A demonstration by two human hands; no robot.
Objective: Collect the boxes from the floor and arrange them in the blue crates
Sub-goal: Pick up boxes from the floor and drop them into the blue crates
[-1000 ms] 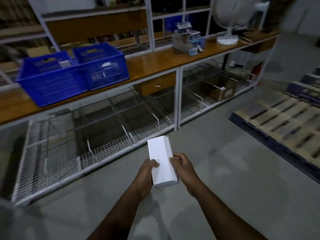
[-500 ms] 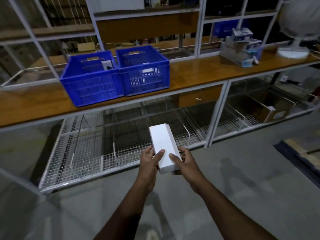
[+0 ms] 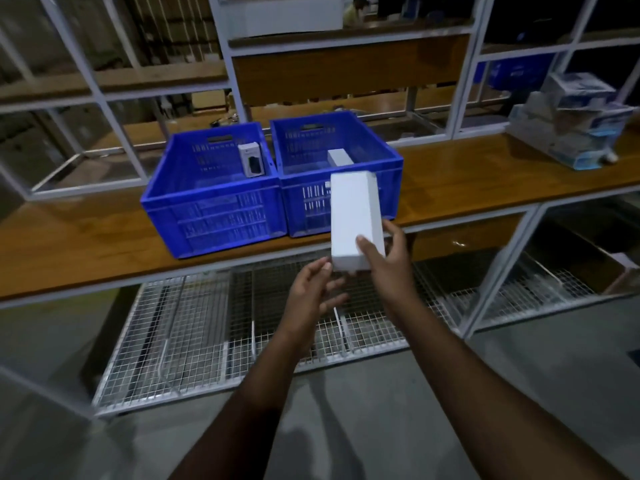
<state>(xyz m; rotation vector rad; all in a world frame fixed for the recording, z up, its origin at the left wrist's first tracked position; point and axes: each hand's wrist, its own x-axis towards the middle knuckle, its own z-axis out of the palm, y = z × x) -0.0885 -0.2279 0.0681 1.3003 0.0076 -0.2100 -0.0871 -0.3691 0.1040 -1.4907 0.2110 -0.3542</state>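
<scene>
Raised from waist height since the earlier frame, the white box (image 3: 355, 220) now overlaps the right blue crate (image 3: 389, 161) at frame centre, gripped by the right hand (image 3: 384, 263); the left hand (image 3: 311, 292) hangs loosely open below, thumb touching its corner

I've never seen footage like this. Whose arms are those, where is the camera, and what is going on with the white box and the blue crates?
No machine here: a person wears a camera on the head, looking forward and down at their own arms. The right hand grips a white box; the left hand is open just below it. Ahead, on a wooden shelf, stand two blue crates. The left crate holds a small upright box; the right crate holds another white box. A wire rack sits underneath.
</scene>
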